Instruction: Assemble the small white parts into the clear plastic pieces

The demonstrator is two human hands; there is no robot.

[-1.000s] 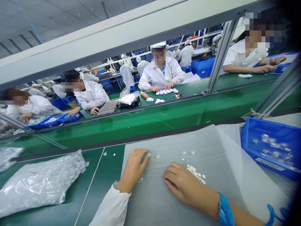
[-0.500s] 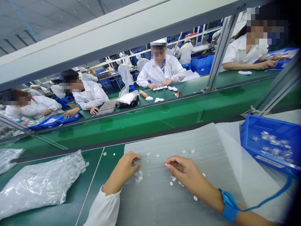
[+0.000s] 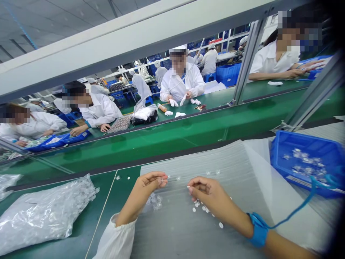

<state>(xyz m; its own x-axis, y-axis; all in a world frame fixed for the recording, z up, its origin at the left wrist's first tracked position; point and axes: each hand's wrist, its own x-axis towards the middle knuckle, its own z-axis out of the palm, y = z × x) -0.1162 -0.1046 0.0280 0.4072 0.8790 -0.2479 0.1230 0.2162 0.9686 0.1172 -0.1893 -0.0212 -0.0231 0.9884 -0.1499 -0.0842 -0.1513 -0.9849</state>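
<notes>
Working apart above a pale grey foam sheet (image 3: pixel 172 233), the left hand (image 3: pixel 144 190) pinches something tiny at its fingertips beside a loose heap of clear pieces (image 3: pixel 154 201), while the right hand (image 3: pixel 207 192) curls over scattered small white discs (image 3: pixel 201 208). The sheet seemingly cushions them; a blue plastic bin (image 3: pixel 309 142) sits past its right edge, and a bulging clear plastic bag (image 3: pixel 43 219) lies left on the green desk (image 3: pixel 118 190), leaving open foam between.

The soft foam sheet (image 3: pixel 237 162) looks matt and has fine ridges. The blue plastic bin (image 3: pixel 280 158) is smooth and a bit shiny. The clear plastic bag (image 3: pixel 45 219) is thin and glossy. The green work bench (image 3: pixel 105 190) is smooth and shiny.
</notes>
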